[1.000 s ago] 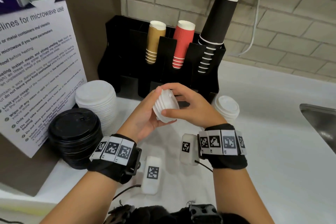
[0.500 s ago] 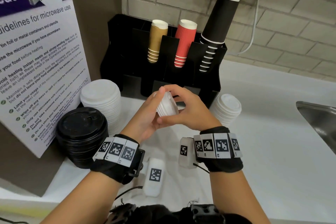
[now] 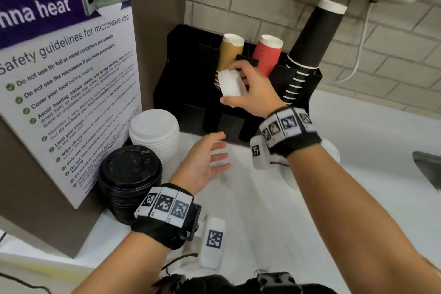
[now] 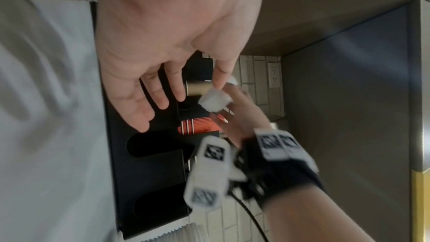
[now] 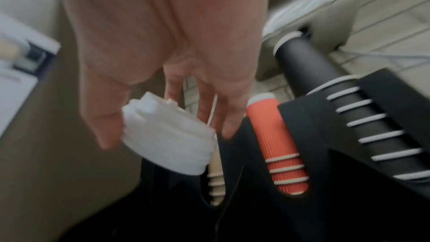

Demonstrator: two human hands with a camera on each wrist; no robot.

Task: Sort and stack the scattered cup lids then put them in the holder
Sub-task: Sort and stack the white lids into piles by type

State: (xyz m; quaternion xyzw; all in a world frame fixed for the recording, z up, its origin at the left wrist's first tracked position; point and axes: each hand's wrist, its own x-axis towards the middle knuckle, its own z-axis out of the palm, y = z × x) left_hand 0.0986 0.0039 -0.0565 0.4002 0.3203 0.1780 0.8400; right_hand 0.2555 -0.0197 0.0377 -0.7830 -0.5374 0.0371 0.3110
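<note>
**Small lid stack held at the black holder**

A short stack of small white plastic cup lids [image 3: 230, 84] is pinched between the thumb and curled fingers of the right hand [image 3: 253, 93], held in the air in front of the black plastic cup-and-lid holder [image 3: 191, 93], just before its column of tan paper cups [image 3: 230, 55]. The left hand [image 3: 205, 162] is held lower over the white counter [image 3: 358, 186], palm open, fingers loosely spread, holding nothing. A stack of larger white lids [image 3: 154, 133] and a stack of black lids [image 3: 130, 174] are seen at the left.
</note>
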